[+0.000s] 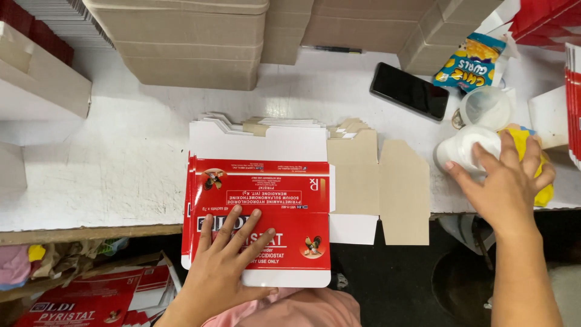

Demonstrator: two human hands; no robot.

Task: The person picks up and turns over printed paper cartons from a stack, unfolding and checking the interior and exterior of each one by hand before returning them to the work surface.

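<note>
My left hand (227, 257) lies flat, fingers spread, on the top of a stack of flat red and white carton blanks (266, 181) at the table's front edge. One blank is turned over beside it, showing its brown card flaps (378, 181). My right hand (505, 181) rests on a yellow cloth (541, 194), with its fingers against a white plastic pot (463, 148) at the right.
A black phone (410, 91) lies behind the blanks. A clear plastic cup (486, 108) and a snack packet (471, 62) stand at the back right. Brown cartons (187, 48) line the back of the white table (121, 151). Scraps and red blanks (78, 303) lie below, left.
</note>
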